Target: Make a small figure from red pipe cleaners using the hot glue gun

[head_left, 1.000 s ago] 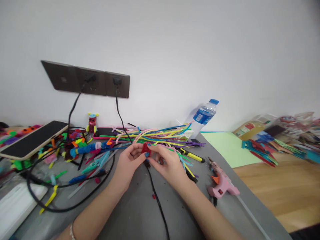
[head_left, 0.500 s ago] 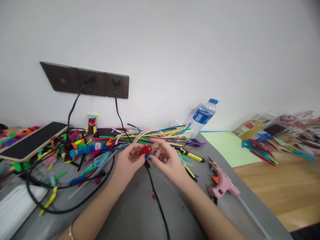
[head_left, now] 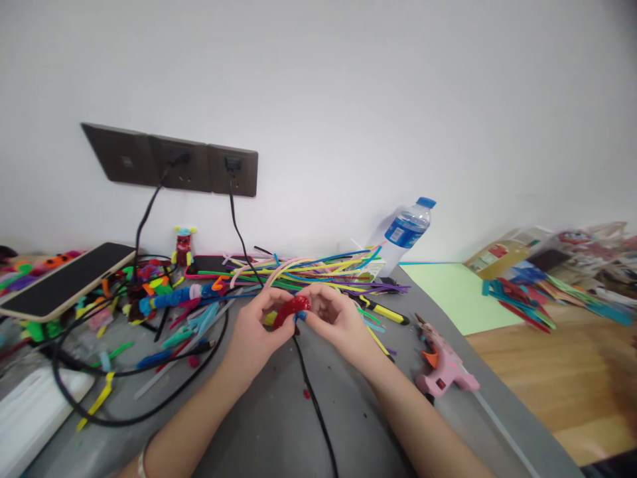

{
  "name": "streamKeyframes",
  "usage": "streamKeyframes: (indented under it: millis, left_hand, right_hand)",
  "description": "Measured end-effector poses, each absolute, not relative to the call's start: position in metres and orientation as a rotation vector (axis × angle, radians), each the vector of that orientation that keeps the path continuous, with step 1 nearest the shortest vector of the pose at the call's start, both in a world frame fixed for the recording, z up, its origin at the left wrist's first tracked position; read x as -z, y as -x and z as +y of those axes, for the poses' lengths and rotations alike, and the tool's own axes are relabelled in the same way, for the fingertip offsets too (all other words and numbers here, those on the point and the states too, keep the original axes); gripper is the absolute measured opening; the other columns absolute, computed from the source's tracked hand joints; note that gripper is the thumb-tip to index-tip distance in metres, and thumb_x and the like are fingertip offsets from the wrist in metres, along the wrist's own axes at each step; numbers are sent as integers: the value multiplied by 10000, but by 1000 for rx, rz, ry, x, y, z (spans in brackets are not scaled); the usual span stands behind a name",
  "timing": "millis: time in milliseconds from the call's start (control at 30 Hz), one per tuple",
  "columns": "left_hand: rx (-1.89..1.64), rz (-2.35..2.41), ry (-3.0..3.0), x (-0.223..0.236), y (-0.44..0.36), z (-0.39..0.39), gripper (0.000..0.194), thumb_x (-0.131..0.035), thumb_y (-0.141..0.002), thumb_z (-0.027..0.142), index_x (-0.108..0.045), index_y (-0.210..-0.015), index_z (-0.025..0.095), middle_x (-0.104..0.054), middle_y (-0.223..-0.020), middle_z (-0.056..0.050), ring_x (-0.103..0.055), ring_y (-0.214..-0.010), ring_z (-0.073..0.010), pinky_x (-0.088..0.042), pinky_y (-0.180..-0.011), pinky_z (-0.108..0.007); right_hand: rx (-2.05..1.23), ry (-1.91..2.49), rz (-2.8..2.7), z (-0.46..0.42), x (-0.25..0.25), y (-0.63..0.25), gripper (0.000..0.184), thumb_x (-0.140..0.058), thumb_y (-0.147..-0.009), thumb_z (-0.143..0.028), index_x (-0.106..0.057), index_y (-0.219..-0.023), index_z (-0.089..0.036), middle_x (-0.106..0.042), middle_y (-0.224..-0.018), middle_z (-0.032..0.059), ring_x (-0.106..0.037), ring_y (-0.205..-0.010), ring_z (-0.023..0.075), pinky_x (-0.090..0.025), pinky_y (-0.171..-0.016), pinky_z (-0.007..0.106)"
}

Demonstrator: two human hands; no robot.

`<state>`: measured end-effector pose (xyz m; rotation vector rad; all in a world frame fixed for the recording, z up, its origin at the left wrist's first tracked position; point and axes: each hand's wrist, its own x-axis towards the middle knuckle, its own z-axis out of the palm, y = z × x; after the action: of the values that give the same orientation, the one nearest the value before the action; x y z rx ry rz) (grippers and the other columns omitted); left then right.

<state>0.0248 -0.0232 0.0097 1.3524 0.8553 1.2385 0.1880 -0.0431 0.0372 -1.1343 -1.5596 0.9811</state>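
Note:
Between my two hands is a small shiny red craft piece (head_left: 291, 309), curved, with a bit of yellow beside its left end. My left hand (head_left: 261, 322) pinches it from the left, thumb in front. From the other side my right hand (head_left: 331, 315) closes thumb and fingers on its right end. The fingers cover much of the piece, so its full shape is hidden. Just below them a black cable (head_left: 313, 392) runs down the grey table. Behind the hands lies a bundle of coloured pipe cleaners (head_left: 298, 265).
To the right rests a pink glue gun (head_left: 445, 372) with a yellow cutter (head_left: 385, 311) nearby. A water bottle (head_left: 408, 229) leans against the wall. On the left are a phone (head_left: 70, 279), looped black cable and scattered craft pieces. A small red-brown figure (head_left: 183, 249) stands at the back.
The red piece has turned and shows more of its length. My right hand has moved in to the left, and its fingers have closed on the piece.

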Motion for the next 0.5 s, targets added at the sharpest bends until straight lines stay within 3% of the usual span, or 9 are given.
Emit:
streamKeyframes:
  millis: [100,233,400,500]
  left_hand:
    - [-1287,834,-1343,-11,-25,-26,351,-703,-674,64,-630,-982,215,-718,-920,-27,-675,-904,-185,-498,-812,-254]
    - [-1291,773,-1362,-15,-23,-27,293,-693,-736,139,-632,-1012,213,-700,-976,-49,-659,-954,-203,-501,-837,-274]
    - [-1286,784,-1418,-18,-21,-26,218,-707,-746,166,-670,-958,203,-669,-925,-45,-634,-849,-195,-496,-764,-270]
    - [-1287,798,-1386,-18,-21,-25,263,-738,-700,140,-681,-948,203,-669,-944,-43,-624,-829,-189,-495,-757,-267]
  right_hand:
    - [-1058,1083,-1504,-44,-38,-186,196,-678,-817,-340,-607,-930,-197,-551,-686,-22,-479,-585,117,-400,-525,233]
    - [-1126,1020,-1419,-45,-38,-186,256,-690,-831,-421,-595,-926,-203,-588,-766,6,-523,-653,130,-438,-580,245]
    - [-1071,1003,-1381,-44,-38,-189,307,-706,-821,-477,-591,-929,-214,-606,-863,32,-569,-764,156,-479,-676,268]
    - [-1053,1017,-1400,-44,-38,-190,325,-691,-831,-505,-578,-939,-219,-594,-847,28,-565,-752,160,-476,-651,265]
